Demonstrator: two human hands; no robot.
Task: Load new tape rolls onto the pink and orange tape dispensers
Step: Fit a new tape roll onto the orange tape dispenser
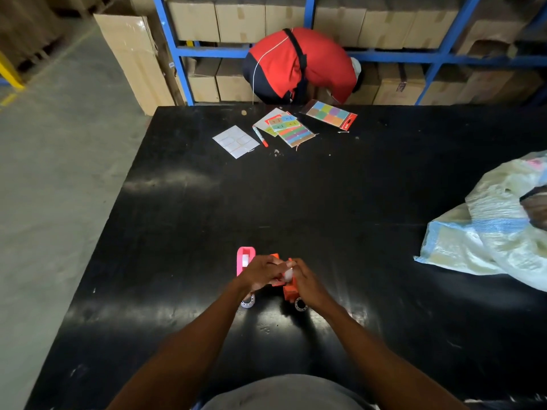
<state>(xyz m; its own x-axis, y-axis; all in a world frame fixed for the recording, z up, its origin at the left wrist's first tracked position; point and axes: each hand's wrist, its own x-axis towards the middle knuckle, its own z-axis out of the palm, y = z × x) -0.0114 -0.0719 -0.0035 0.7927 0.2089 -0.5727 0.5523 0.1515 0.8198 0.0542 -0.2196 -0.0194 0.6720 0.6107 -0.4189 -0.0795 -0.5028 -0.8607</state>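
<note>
On the black table (296, 202) near me stands a pink tape dispenser (245, 258) with a roll inside it. Right of it is the orange tape dispenser (289, 290), partly covered by both hands. My left hand (262, 272) and my right hand (307, 284) meet over it, fingers pinched around a small whitish tape roll (287, 273). Which hand bears the roll I cannot tell exactly; both touch it. Two loose clear tape rolls lie on the table: one (248, 301) under my left wrist, one (300, 304) under my right hand.
Far across the table lie a white label sheet (235, 142), an orange marker (260, 137) and coloured sticker packs (291, 130). A crumpled plastic bag (488, 232) sits at the right edge. A person in a red jacket (299, 66) bends at blue shelves with cardboard boxes.
</note>
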